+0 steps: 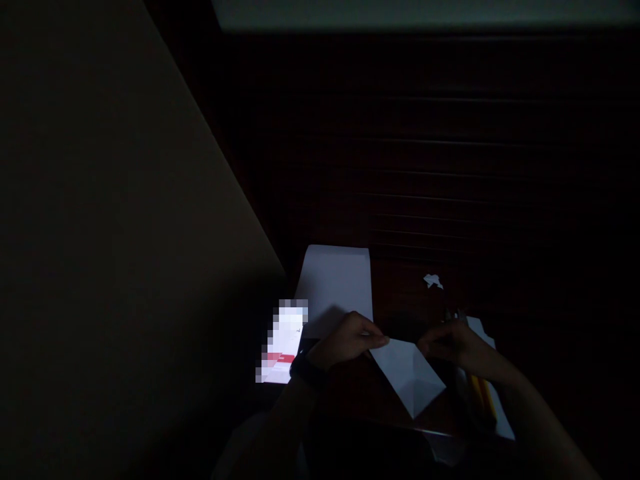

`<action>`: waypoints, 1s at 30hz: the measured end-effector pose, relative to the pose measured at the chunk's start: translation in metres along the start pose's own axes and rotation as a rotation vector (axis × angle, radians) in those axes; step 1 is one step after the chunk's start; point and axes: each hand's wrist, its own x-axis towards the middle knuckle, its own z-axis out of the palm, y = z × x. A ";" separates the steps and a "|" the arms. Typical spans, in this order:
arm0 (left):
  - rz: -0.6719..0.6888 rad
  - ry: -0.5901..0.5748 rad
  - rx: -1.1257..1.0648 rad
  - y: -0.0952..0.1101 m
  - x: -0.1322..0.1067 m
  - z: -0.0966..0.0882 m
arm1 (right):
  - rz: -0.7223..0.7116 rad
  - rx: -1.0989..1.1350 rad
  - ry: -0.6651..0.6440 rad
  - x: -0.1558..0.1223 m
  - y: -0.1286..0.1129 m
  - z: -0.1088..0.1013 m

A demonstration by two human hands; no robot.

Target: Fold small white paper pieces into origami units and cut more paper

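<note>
Bare forearms reach forward from the near side, with a dark band (307, 371) around the left wrist. Between the two hands, just above the desk (360, 403) or resting on it, I cannot tell which, is the creased paper (411, 375), its point toward the wearer. The left hand (353, 339) pinches its far left corner between thumb and fingers; the right hand (456, 343) has its fingertips drawn together at the far right corner, too dim to show whether they grip. Judging by its look, this paper is very light, thin and easily bent, stiffer along its creases and apt to tear or crumple if pulled hard, so light pinches at the corners or along a folded edge should suit it best. Beneath the right wrist lies a dark case (470, 417), apparently open, with yellow and orange sticks (483, 397) in it, perhaps pencils; white paper (504, 417) shows beside it. Beyond the left hand lies a white sheet (343, 283), and beyond the right, a small paper scrap (433, 281).
</note>
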 end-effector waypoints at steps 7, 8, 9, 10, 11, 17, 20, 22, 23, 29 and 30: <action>-0.017 0.040 -0.057 0.000 0.004 -0.002 | -0.107 0.204 0.204 0.010 0.008 0.022; -0.005 0.050 -0.082 0.001 0.005 -0.001 | -0.123 0.190 0.199 0.014 0.010 0.028; 0.003 0.062 -0.110 0.002 0.007 0.000 | -0.129 0.157 0.219 0.017 0.012 0.033; 0.006 0.071 -0.137 0.002 0.007 0.000 | -0.113 0.123 0.236 0.019 0.014 0.035; 0.006 0.074 -0.168 0.003 0.008 0.000 | -0.089 0.095 0.266 0.021 0.016 0.036; 0.077 0.049 -0.453 0.000 0.010 -0.007 | -0.030 0.153 0.421 0.022 0.025 0.021; 0.096 0.073 -0.483 -0.002 0.012 -0.008 | 0.003 0.216 0.421 0.021 0.027 0.018; 0.095 0.094 -0.473 -0.002 0.013 -0.009 | 0.027 0.236 0.416 0.021 0.027 0.018; 0.097 0.109 -0.465 -0.001 0.013 -0.009 | 0.033 0.242 0.419 0.022 0.027 0.018; 0.079 0.179 -0.459 0.013 0.009 -0.011 | 0.035 0.208 0.453 0.023 0.024 0.018; 0.074 0.176 -0.463 0.015 0.009 -0.010 | 0.033 0.193 0.466 0.023 0.024 0.018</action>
